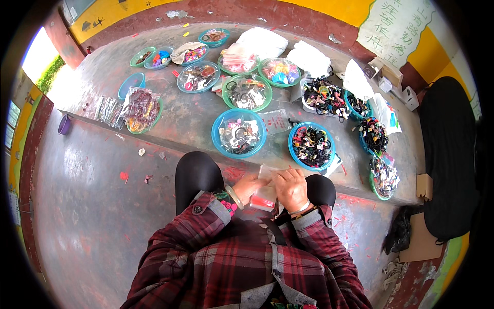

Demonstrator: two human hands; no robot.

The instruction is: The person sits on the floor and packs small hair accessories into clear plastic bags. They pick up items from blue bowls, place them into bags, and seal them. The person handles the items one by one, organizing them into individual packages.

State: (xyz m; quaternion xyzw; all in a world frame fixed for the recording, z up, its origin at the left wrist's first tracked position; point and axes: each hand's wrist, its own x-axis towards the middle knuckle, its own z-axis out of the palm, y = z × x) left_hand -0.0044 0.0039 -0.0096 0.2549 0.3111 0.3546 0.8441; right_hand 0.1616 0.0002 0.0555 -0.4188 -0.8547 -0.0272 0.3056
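Over my lap, my left hand [247, 187] has its fingers closed on the lower left side of a small clear plastic bag [266, 173]. The fingers of my right hand [291, 188] are bent and pinch the bag's right side. Just below the hands shows a clear packet with a red band [264, 199]; I cannot tell whether it is part of the same bag. Whatever is inside the bag is too small to make out. Past my knees stand a blue basket [213, 135] of bagged hair ties and another blue basket [291, 149] of black and coloured hair ties.
On the raised concrete ledge [180, 118] stand several more baskets of hair ties and small packets. Clear packets [109, 112] lie at its left. White sacks [262, 42] rest at the back. A long black case [448, 159] leans at the right, near a cardboard box [424, 186].
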